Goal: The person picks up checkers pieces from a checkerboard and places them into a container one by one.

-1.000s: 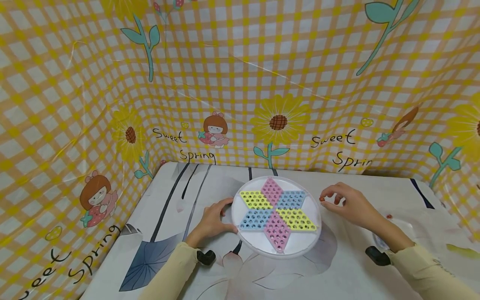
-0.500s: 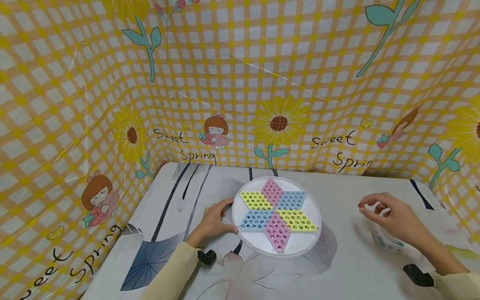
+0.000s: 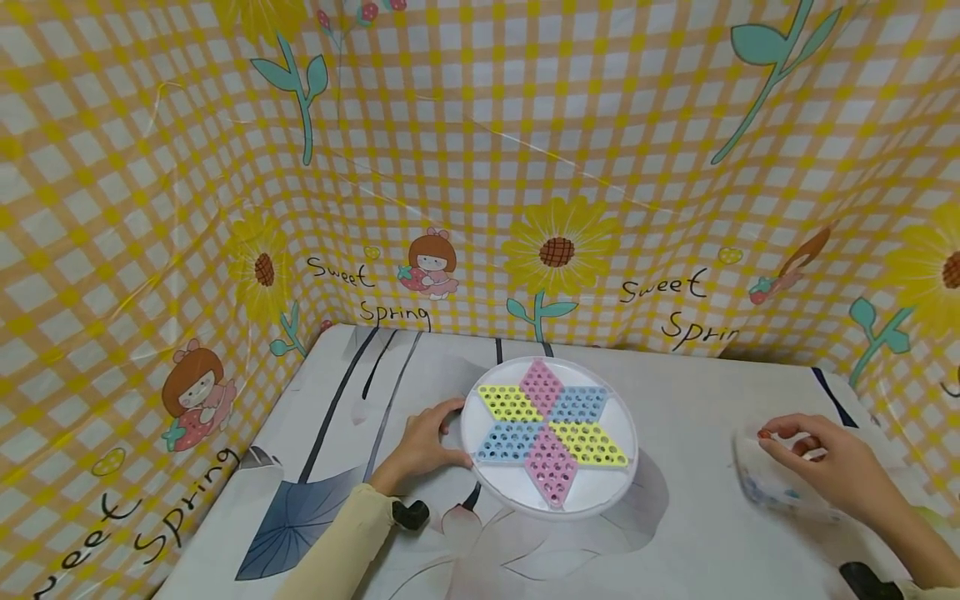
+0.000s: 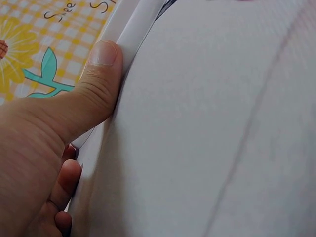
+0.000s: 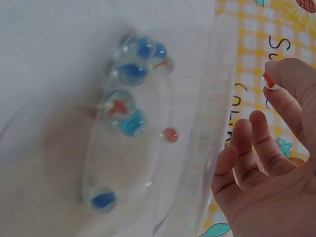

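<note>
A round white Chinese checkers board (image 3: pixel 600 482) with a pink, yellow and blue star lies on the table. My left hand (image 3: pixel 422 446) holds its left rim, the thumb near the front and a finger farther back. In the left wrist view the thumb (image 4: pixel 101 74) presses on the board's white edge (image 4: pixel 140 32). Off to the right, my right hand (image 3: pixel 836 467) pinches a clear marble with a red streak (image 5: pixel 269 80) between thumb and index finger. That hand is over a clear plastic box (image 3: pixel 752 492); its other fingers are loosely bent.
Inside the box are several glass marbles, such as a blue one (image 5: pixel 102 199) and a red-streaked one (image 5: pixel 118 107). A white floral cloth (image 3: pixel 697 542) covers the table. Yellow checked fabric (image 3: pixel 480 167) hangs along the back and sides.
My right hand has moved right and toward me, from beside the board to the box, keeping the marble pinched. My left hand has stayed on the board's rim.
</note>
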Demonstrator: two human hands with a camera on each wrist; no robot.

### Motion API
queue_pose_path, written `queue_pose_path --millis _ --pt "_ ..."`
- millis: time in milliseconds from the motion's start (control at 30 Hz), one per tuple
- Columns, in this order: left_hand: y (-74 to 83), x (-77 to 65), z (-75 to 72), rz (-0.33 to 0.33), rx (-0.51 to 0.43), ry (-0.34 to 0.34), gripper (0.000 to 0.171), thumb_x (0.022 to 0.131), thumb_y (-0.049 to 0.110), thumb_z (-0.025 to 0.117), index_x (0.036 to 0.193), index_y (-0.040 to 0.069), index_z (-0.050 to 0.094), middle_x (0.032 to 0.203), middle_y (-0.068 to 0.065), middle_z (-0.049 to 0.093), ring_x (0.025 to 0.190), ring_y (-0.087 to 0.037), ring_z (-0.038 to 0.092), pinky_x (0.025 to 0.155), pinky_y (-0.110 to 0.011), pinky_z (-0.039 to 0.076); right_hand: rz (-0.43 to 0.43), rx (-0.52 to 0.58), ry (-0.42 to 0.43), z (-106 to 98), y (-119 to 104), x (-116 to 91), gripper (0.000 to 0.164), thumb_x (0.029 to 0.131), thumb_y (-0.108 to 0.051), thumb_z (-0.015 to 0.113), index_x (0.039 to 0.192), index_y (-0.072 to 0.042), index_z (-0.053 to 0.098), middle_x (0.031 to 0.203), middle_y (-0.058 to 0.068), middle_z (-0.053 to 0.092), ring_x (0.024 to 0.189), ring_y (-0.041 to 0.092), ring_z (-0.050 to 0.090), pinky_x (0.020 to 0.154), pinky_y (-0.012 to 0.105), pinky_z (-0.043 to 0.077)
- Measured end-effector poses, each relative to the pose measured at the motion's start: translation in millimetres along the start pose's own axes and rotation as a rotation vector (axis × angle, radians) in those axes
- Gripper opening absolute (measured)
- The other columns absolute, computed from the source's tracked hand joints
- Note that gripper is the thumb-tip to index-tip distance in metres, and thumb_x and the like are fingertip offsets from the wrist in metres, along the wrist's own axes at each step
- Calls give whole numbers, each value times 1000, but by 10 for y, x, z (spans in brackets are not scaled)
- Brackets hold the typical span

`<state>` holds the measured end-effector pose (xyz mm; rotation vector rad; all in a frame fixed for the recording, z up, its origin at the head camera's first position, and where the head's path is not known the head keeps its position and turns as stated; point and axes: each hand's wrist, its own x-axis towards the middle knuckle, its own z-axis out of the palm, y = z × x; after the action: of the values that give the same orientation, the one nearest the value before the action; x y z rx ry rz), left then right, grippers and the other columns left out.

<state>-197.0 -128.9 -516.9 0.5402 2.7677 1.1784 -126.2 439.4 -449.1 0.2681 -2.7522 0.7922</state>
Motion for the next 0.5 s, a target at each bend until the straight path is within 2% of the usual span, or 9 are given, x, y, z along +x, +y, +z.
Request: queue_pose_path --millis 200,300,500 --pt "-29 13 14 -12 11 -3 95 68 36 97 149 17 51 91 0 51 84 -16 43 85 -42 25 43 -11 -13 54 76 -47 17 91 -23 80 105 -16 74 93 -11 63 71 -4 55 55 25 44" --pt "-37 18 20 -18 11 -4 95 68 36 97 149 17 51 91 0 51 84 -17 43 85 -42 25 67 -21 -31 69 79 -48 18 93 -25 79 106 -15 73 95 -3 64 71 -4 55 56 25 43" --pt "-60 25 31 -18 16 -1 95 67 37 97 149 18 51 92 1 51 84 -17 43 85 -42 25 109 -35 -68 87 59 -46 20 94 -28 77 106 -13 73 96 3 64 71 -4 53 57 25 42"
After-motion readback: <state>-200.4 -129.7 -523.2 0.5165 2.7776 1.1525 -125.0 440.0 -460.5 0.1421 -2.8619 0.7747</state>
